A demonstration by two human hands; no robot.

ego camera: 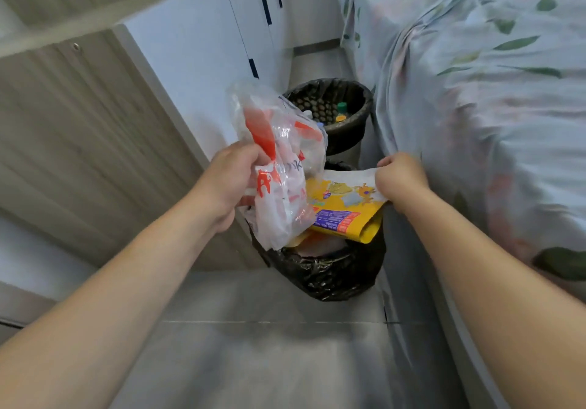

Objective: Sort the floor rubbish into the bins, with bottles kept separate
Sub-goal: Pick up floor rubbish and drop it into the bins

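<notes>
Both forearms reach out, left hand (pixel 233 180) gripping crinkled clear plastic bag (pixel 279 167).

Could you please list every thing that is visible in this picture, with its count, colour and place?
near bin: one, black liner, on the floor below the hands
far bin: one, black liner, behind the near bin, beside the bed
bottles: several in the far bin, caps green, yellow and blue; exact count unclear
plastic bag: one, clear with red print, above the near bin
snack packet: one, yellow and white, over the near bin
bed cover: one, pale with leaf print, at right
cabinet: one, wood grain, at left
floor: grey
left hand: grips the plastic bag
right hand: pinches the snack packet
</notes>
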